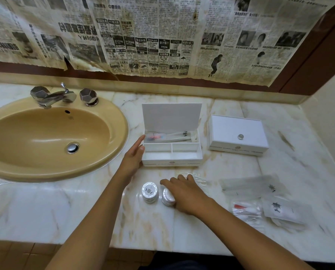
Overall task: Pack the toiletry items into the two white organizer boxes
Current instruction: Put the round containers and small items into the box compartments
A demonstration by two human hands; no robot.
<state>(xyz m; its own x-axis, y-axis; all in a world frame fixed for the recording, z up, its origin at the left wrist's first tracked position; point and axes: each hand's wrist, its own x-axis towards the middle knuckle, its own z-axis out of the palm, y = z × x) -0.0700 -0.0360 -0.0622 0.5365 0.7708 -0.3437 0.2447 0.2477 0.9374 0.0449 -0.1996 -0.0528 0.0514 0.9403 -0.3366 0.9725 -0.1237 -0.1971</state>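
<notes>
Far left we see the tan sink (13,137) set in the marble counter (46,211), with the chrome tap (54,96) behind it. Moving right, our left hand (133,156) lies flat against the left wall of the open box (172,159), fingers spread and gripping nothing. The box's lid stands up, a wrapped packet (172,137) lies in the far compartment, and the two near compartments are bare. Nearer us, a stack of round silver discs (150,192) stands alone. Just beside it our right hand (184,195) covers a second stack (167,197), fingers draped over it; whether it grips, we cannot tell. Far right sits the closed box (238,134), with clear packets (260,201) lying nearer.
</notes>
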